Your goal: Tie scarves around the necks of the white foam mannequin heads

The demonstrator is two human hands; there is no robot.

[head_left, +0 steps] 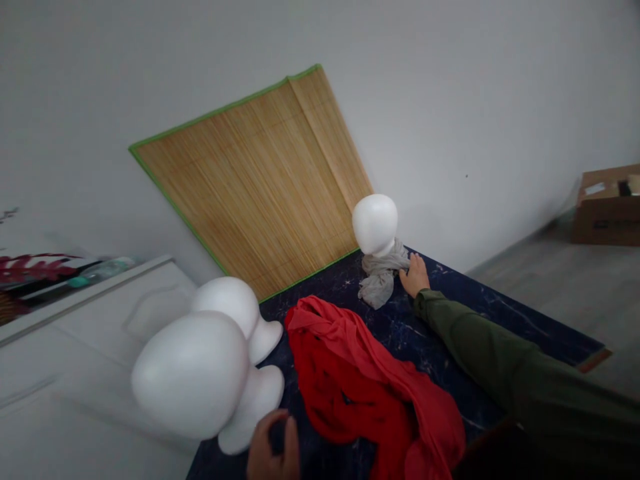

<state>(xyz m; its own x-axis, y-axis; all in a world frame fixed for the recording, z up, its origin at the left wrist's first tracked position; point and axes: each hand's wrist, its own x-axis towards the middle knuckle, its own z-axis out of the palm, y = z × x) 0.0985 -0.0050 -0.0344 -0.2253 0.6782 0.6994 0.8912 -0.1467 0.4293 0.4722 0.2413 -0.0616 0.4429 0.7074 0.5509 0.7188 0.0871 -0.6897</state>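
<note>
Okay so here's the setup: the right hand (414,275) is stretched out flat, fingers spread and open, resting on the dark marbled tabletop (450,313) right beside a grey scarf (381,277). That scarf is bunched around the base of a white foam head (375,223), which stands upright at the far end. The hand sits nicely low and flat there, right up by the fabric without pushing the head over. A green sleeve (525,380) runs across the right side.

The left hand (273,447) is at the near edge, fingers curled together, just beside a second foam head (190,373) and a red cloth (365,380). Can't tell if it's gripping anything.

Count: three foam heads, two of them lying tilted on their sides at the left, the third being (230,307). One red cloth, loosely heaped mid-tabletop, and one grey scarf. Also one bamboo mat (250,187) leaning on the wall and one cardboard box (607,207) off to the right.
</note>
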